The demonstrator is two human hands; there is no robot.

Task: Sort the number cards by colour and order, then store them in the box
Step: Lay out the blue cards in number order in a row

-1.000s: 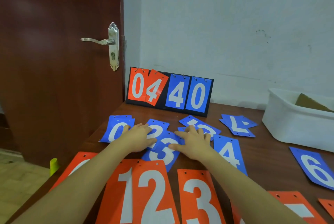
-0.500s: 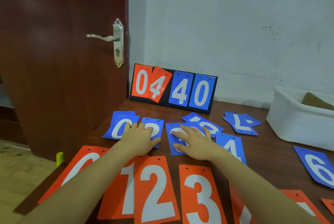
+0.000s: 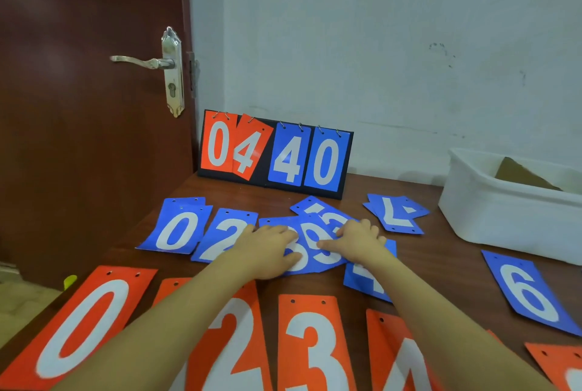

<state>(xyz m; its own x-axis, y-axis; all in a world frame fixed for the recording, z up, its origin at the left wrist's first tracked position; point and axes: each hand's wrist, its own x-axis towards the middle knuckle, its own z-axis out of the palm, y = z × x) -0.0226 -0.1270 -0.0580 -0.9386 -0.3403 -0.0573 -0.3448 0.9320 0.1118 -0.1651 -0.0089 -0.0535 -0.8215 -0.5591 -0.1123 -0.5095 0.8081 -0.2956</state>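
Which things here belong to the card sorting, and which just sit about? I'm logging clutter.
Job:
- blue cards, one under each of the hands: left, right
- orange cards in the near row
- white box

Not in play:
- scoreboard stand, cards clipped on
- door handle
- table

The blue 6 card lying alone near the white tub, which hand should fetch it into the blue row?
Right. The blue 6 card lies on the right hand's side; the left hand would have to cross over and is pressing the blue 3 card.
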